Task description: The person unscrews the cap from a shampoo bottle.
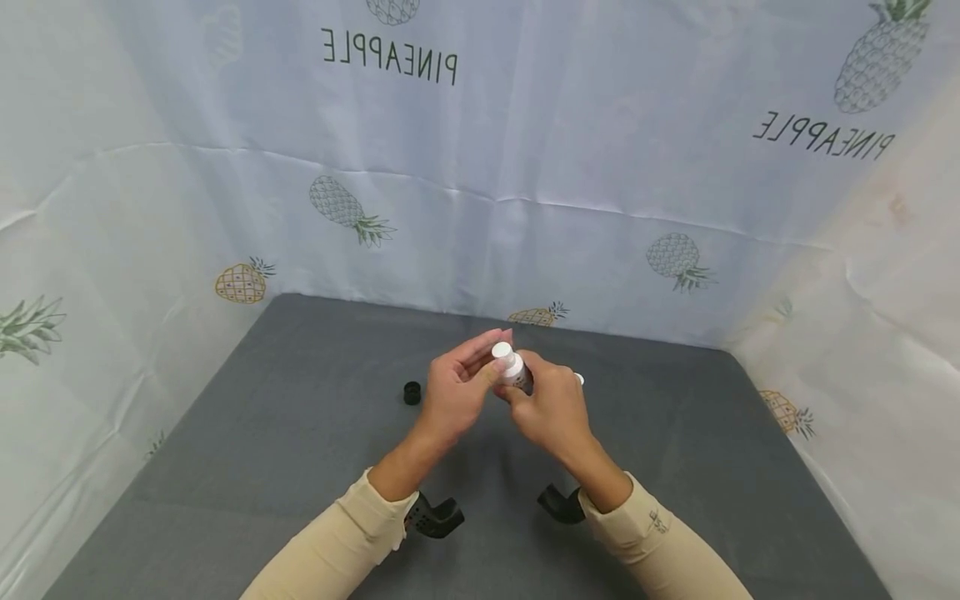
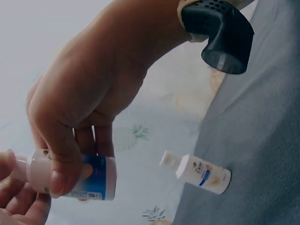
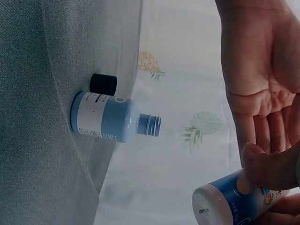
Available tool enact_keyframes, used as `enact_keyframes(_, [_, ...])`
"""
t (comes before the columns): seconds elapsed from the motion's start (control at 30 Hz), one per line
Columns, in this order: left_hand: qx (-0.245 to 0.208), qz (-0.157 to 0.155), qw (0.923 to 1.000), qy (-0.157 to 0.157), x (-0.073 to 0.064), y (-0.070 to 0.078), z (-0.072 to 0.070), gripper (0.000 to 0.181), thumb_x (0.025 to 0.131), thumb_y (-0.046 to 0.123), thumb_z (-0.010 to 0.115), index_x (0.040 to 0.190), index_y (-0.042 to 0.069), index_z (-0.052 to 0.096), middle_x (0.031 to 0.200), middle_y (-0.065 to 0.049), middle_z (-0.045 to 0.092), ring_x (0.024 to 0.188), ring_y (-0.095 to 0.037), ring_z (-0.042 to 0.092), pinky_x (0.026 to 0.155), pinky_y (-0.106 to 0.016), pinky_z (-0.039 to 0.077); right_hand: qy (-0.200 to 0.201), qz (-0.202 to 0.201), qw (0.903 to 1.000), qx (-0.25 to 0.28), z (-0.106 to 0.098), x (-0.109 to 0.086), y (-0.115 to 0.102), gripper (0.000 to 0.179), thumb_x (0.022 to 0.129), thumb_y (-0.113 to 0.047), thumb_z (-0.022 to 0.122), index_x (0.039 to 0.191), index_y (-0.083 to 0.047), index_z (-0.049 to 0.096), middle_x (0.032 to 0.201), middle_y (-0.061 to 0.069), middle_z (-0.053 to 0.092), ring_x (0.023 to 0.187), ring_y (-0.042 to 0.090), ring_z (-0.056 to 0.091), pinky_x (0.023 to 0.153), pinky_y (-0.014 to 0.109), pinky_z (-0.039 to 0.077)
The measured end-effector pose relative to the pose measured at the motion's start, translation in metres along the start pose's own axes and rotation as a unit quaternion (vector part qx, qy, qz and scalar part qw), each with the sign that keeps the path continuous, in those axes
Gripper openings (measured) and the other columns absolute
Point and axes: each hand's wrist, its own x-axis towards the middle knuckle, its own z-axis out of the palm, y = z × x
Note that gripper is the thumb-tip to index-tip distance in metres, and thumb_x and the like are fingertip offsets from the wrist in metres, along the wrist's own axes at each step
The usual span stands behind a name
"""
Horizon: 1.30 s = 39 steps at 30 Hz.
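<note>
A small white bottle with a blue label [image 2: 96, 177] is between my two hands, its white cap [image 1: 502, 352] tilted up towards the head camera. My right hand [image 1: 555, 407] grips the bottle's body, its thumb lying across the label in the right wrist view. At the cap end, my left hand [image 1: 454, 393] pinches with its thumb and fingers, the palm facing the bottle. A second white bottle [image 2: 204, 174] with a Dove label stands on the table beyond the right hand. A blue bottle [image 3: 105, 117] with a bare threaded neck stands near the left hand; the hands hide it in the head view.
A black cap [image 1: 412, 392] lies on the grey table [image 1: 285, 450], left of the hands. White curtains [image 1: 487, 233] printed with pineapples rise behind and at both sides. Black camera mounts [image 1: 438, 517] sit at both wrists, over the table's near part.
</note>
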Motion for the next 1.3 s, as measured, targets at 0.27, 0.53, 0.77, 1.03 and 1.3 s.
enact_keyframes(0.27, [0.019,-0.021,0.9993,0.027,0.000,-0.002,0.000,0.040,0.096,0.000,0.071,0.136,-0.003,0.066,0.132,-0.023,0.071,0.128,-0.034,0.068,0.101,-0.029,0.059,-0.003,0.002,1.0000,-0.003,0.001,-0.001,0.001,0.033,0.080,-0.015,0.089,0.108,-0.004,0.075,0.073,0.006,0.070,0.055,0.011,0.045,0.056,0.028,0.040])
enact_keyframes(0.53, [0.029,-0.017,0.9969,0.071,0.000,-0.005,0.002,0.034,0.087,0.001,0.082,0.119,0.000,0.072,0.115,-0.023,0.076,0.108,-0.027,0.076,0.089,-0.027,0.063,-0.003,-0.008,0.9999,-0.008,0.002,-0.001,0.001,0.028,0.080,-0.017,0.090,0.101,-0.006,0.075,0.071,0.004,0.069,0.055,0.010,0.044,0.053,0.026,0.036])
enact_keyframes(0.77, [-0.014,-0.003,0.9996,0.026,0.003,-0.002,-0.005,0.045,0.086,-0.009,0.078,0.130,-0.007,0.065,0.132,-0.028,0.068,0.125,-0.033,0.069,0.102,-0.026,0.058,-0.005,-0.019,0.9997,-0.015,0.000,0.000,0.002,0.025,0.077,-0.016,0.092,0.092,-0.011,0.073,0.070,0.001,0.070,0.058,0.008,0.049,0.055,0.028,0.040])
enact_keyframes(1.03, [-0.007,0.015,0.9993,-0.035,0.005,0.001,-0.014,0.044,0.091,-0.009,0.072,0.134,-0.008,0.064,0.136,-0.028,0.067,0.129,-0.030,0.067,0.102,-0.024,0.057,-0.021,-0.012,0.9997,-0.011,-0.001,0.000,0.003,0.027,0.077,-0.016,0.092,0.097,-0.012,0.074,0.074,0.002,0.071,0.059,0.009,0.050,0.057,0.028,0.041])
enact_keyframes(1.3, [0.000,0.020,0.9994,-0.027,0.004,-0.002,-0.014,0.039,0.090,-0.009,0.074,0.128,-0.008,0.068,0.129,-0.029,0.070,0.118,-0.009,0.072,0.098,-0.026,0.060,-0.026,-0.006,0.9996,-0.012,-0.002,-0.002,0.003,0.031,0.078,-0.017,0.092,0.103,-0.010,0.076,0.079,0.004,0.075,0.061,0.009,0.052,0.057,0.028,0.041])
